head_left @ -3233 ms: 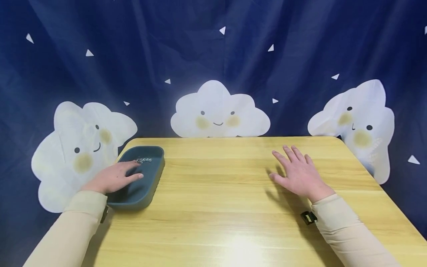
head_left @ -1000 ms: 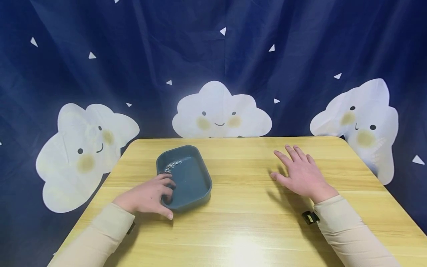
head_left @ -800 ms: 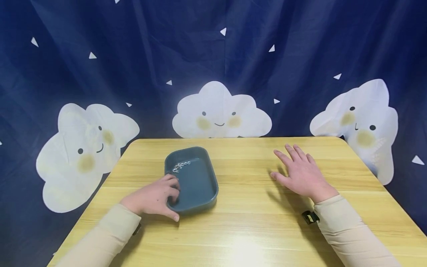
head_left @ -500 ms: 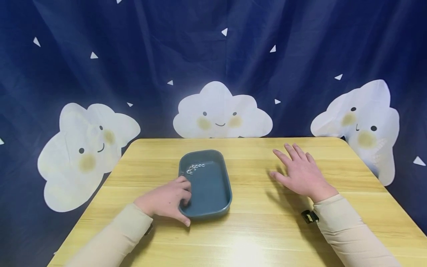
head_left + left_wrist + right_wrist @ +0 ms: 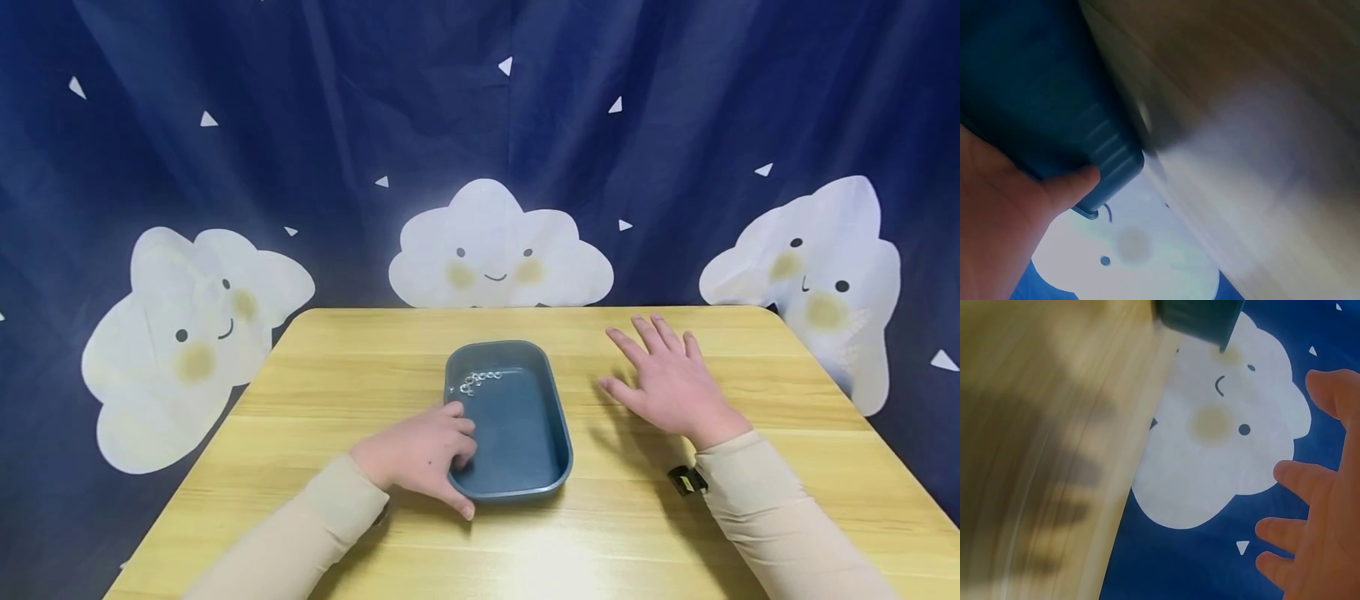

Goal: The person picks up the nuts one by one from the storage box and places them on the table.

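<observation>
A dark blue-green rectangular tray (image 5: 517, 433) stands on the table in the head view. Several small shiny clear beads (image 5: 480, 377) lie inside it near its far left corner. My left hand (image 5: 423, 454) grips the tray's near left side, with curled fingers over the rim and the thumb outside. In the left wrist view that thumb (image 5: 1075, 187) lies on the tray's ribbed outer wall (image 5: 1110, 150). To the right of the tray, apart from it, my right hand (image 5: 675, 387) is held above the table with spread fingers and holds nothing.
The wooden table (image 5: 337, 400) reaches back to a dark blue curtain (image 5: 450, 100) printed with white clouds (image 5: 498, 242). A small black device (image 5: 687, 480) sits at the right wrist.
My left hand has taken hold of the tray's left side, and the tray has slid from the table's left edge rightward to the middle, turning slightly. The right hand has barely moved.
</observation>
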Motion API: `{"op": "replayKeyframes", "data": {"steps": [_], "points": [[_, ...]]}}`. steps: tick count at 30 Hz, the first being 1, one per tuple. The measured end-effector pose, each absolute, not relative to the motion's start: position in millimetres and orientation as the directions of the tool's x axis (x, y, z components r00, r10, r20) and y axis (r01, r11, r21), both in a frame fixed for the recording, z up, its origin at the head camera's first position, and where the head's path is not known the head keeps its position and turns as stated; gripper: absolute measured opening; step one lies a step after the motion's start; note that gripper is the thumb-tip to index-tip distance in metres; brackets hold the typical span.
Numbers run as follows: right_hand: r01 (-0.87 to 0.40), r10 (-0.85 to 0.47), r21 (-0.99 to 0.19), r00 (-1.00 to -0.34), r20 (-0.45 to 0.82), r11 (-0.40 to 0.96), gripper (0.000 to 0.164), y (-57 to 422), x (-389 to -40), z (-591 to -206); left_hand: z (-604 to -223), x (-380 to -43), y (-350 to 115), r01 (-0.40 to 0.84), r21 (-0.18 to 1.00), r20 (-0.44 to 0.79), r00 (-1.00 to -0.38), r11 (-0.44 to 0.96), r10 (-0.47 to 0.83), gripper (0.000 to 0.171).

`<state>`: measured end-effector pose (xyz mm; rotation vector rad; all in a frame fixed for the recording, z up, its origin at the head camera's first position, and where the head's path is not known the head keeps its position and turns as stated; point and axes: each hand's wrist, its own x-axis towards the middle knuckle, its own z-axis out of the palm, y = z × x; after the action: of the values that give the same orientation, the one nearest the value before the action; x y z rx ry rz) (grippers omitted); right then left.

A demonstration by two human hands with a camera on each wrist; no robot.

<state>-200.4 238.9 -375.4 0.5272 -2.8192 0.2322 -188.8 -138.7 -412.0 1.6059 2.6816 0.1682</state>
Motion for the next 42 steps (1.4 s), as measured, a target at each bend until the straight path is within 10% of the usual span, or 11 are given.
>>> {"op": "replayKeyframes", "data": {"steps": [42], "points": [[-0.573,-0.545,-0.222,-0.82,0.177,0.789,0.054,127,-232,-354,-413,-188,-99,0.904,0.088,0.06,-0.425,0.419,0.903,0.058]]}}
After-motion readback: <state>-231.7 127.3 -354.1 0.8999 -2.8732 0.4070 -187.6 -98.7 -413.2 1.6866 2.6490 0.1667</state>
